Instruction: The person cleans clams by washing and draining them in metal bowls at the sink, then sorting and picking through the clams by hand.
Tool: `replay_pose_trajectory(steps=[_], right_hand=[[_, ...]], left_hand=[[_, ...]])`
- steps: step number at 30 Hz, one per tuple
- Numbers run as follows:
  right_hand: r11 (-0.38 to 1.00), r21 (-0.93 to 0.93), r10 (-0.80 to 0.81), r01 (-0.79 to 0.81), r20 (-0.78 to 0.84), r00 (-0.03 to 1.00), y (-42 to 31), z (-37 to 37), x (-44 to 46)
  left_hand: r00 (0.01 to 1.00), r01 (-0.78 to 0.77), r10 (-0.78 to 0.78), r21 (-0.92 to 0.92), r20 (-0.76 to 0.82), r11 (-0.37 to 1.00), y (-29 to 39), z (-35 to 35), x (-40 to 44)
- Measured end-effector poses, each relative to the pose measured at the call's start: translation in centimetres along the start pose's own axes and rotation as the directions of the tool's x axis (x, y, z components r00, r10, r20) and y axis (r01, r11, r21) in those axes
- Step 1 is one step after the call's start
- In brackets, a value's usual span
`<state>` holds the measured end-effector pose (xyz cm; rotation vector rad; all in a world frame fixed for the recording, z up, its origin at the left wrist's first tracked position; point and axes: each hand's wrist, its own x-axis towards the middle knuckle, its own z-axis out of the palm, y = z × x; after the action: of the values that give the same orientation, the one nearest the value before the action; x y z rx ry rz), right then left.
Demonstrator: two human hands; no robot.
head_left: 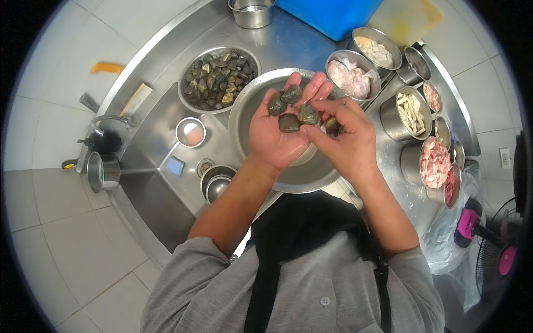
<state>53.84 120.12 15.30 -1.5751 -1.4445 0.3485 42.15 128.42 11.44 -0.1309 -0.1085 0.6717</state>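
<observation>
My left hand (272, 136) is palm up over a large metal bowl (240, 125), with several dark clams (290, 122) lying on its palm and fingers. Thumb and fingers of my right hand (350, 136) are bent around the right side of these shells. The thumb tip is by the lowest clams, and another clam (332, 125) shows under its curled fingers. The bottom of the bowl is mostly hidden by my hands. Just to the upper left, a round perforated basket (182, 83) holds many more clams.
A small strainer (190, 132), a blue sponge (175, 165) and a faucet (114, 121) are at the sink on the left. Metal pots of raw meat (435, 164) and pale strips (410, 115) line the right counter. A blue container (330, 16) stands behind.
</observation>
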Motion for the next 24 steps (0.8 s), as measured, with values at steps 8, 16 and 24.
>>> replay_pose_trajectory(steps=[8,16,24], right_hand=[[0.986,-0.049,-0.159,0.157,-0.041,0.986,-1.1,0.6,-0.1],[0.989,-0.021,-0.147,0.146,-0.110,0.983,-0.3,-0.7,-1.5],[0.489,0.269,0.872,-0.830,-0.173,0.458,12.5,-9.5,-25.9]], left_hand=[[0.998,-0.028,0.030,0.044,-0.046,0.999,-0.5,-0.5,-0.2],[0.966,0.064,-0.025,0.141,-0.259,0.988,1.0,-1.5,0.1],[0.764,0.469,0.155,0.374,-0.626,-0.800,7.0,-13.0,4.5]])
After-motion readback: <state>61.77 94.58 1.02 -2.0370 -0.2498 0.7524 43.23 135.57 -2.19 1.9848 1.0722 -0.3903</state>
